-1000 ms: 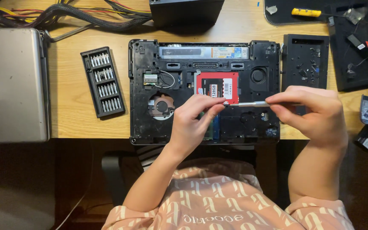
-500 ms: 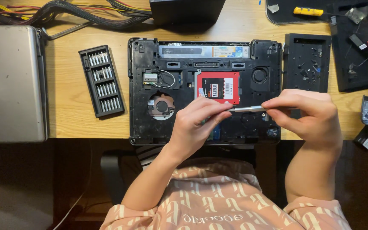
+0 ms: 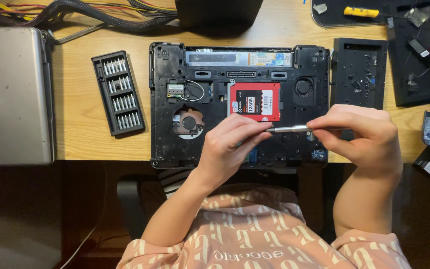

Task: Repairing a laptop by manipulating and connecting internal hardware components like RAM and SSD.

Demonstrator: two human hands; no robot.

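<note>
- Screwdriver (image 3: 290, 129): a slim silver one, held level above the lower edge of the opened laptop, just below the red drive.
- Counter (image 3: 75, 144): light wood, carrying everything here.
- Closed silver laptop (image 3: 11, 94): lies at the far left of the counter.
- Opened laptop (image 3: 165, 99): black, bottom cover off, in the middle of the counter, with a round fan opening on its left side.
- Black cover panel (image 3: 359, 69): lies just beside the opened laptop on the right.
- Bit case (image 3: 118, 92): a black tray of silver bits, tilted, left of the opened laptop.
- Right hand (image 3: 362, 134): curled, fingers pinching the handle end of the screwdriver.
- Left hand (image 3: 230, 144): fingertips pressed together on the tip end of the screwdriver.
- Red drive (image 3: 255, 101): a flat rectangle with a white label, seated in the opened laptop.
</note>
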